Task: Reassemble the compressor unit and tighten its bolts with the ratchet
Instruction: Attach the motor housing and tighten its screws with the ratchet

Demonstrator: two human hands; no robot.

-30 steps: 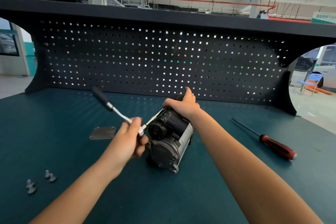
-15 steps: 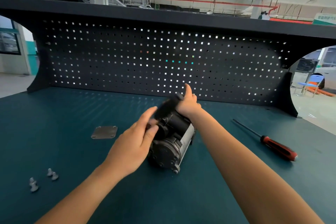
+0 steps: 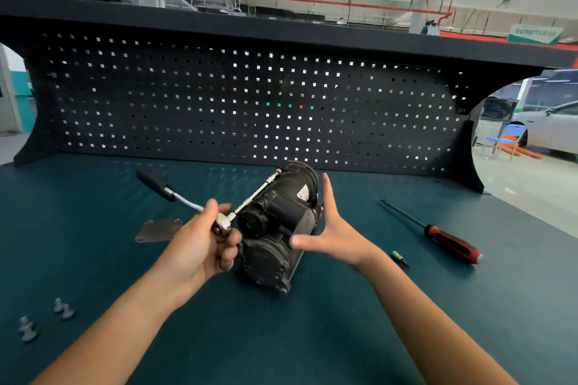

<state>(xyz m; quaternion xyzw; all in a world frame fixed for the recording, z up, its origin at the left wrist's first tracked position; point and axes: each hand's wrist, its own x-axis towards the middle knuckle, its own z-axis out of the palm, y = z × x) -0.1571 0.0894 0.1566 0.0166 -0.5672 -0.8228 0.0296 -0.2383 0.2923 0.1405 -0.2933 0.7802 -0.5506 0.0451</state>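
Observation:
The dark compressor unit (image 3: pixel 275 228) lies on its side in the middle of the green bench. My left hand (image 3: pixel 203 247) grips the ratchet (image 3: pixel 187 203) at its head, just left of the compressor. The ratchet's black handle points up and left, and its long extension bar runs along the compressor's top to a bolt at the far end. My right hand (image 3: pixel 336 234) is open with fingers spread, its palm beside the compressor's right flank. Whether it touches the body is unclear.
A flat grey cover plate (image 3: pixel 158 230) lies left of my left hand. Several loose bolts (image 3: pixel 43 320) sit at the front left. A red-handled screwdriver (image 3: pixel 438 234) and a small bit (image 3: pixel 400 259) lie to the right. A black pegboard (image 3: pixel 250 103) closes the back.
My right hand has let go of the compressor's far end and opened beside its right flank. My left hand has swung the ratchet back so its handle points up and left again.

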